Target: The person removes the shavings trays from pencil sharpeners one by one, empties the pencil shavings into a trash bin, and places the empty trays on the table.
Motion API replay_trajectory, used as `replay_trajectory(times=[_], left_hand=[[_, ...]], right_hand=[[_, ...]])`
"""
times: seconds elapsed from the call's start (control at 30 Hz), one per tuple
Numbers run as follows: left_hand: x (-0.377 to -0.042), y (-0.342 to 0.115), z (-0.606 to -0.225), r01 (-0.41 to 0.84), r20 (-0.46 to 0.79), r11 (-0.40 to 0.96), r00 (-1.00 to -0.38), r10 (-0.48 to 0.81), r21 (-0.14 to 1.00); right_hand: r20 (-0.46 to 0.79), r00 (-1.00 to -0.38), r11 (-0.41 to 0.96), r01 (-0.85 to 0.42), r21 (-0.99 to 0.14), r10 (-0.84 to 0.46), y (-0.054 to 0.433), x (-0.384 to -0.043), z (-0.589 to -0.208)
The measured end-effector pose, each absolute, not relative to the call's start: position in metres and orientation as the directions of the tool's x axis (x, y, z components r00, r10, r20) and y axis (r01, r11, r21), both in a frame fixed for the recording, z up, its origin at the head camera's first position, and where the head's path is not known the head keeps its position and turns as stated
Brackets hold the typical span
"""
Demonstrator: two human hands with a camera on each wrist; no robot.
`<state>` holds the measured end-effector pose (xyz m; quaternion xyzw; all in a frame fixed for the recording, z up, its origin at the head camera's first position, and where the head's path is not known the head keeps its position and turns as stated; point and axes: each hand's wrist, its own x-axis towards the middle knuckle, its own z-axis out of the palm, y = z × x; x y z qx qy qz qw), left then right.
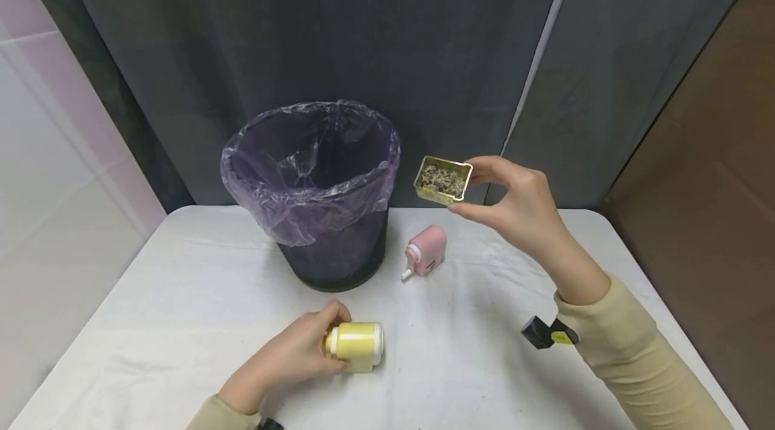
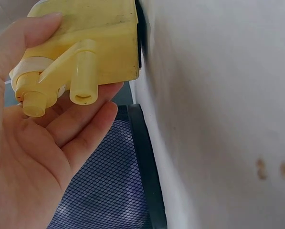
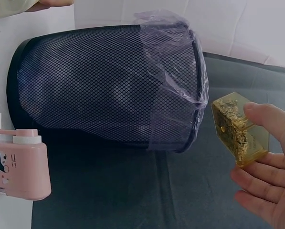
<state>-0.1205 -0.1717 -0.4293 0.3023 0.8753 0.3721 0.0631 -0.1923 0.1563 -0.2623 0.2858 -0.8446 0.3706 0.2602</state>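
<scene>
My left hand [image 1: 299,352] holds a yellow hand-crank pencil sharpener [image 1: 357,342] lying on its side low over the white table. In the left wrist view, the sharpener's crank [image 2: 84,76] faces the camera, with the thumb along one side and the fingers beneath. Up at the right, my right hand [image 1: 521,204] pinches a small see-through yellow shavings drawer [image 1: 443,181] between thumb and fingers. Pencil shavings [image 3: 230,114] lie inside the drawer. It is held in the air, to the right of a mesh bin [image 1: 339,252] and apart from it.
A thin purple bag [image 1: 315,215] lines the bin and folds over its rim. Between bin and right arm, a pink crank sharpener [image 1: 428,249] stands on the white-covered table [image 1: 151,322]. Dark curtain [image 1: 363,26] hangs behind; a brown panel [image 1: 708,167] borders the right.
</scene>
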Motion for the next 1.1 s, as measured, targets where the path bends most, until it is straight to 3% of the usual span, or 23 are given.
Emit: replay_trajectory(times=[0.33, 0.6, 0.87, 1.1], left_hand=[[-0.119, -0.174, -0.431, 0.475, 0.1, 0.553, -0.812, 0.574, 0.685], [-0.118, -0.177, -0.43, 0.473, 0.089, 0.554, -0.809, 0.581, 0.685], [-0.118, -0.182, -0.421, 0.511, 0.106, 0.603, -0.81, 0.577, 0.612], [-0.119, -0.195, -0.403, 0.556, 0.231, 0.652, -0.823, 0.519, 0.515]], right_hand=[[0.669, -0.669, 0.566, -0.704, -0.429, -0.324, 0.151, -0.199, -0.246], [0.637, -0.705, 0.571, -0.676, -0.467, -0.313, 0.146, -0.2, -0.241], [0.624, -0.711, 0.577, -0.671, -0.466, -0.324, 0.143, -0.201, -0.24], [0.615, -0.717, 0.582, -0.666, -0.467, -0.327, 0.141, -0.201, -0.238]])
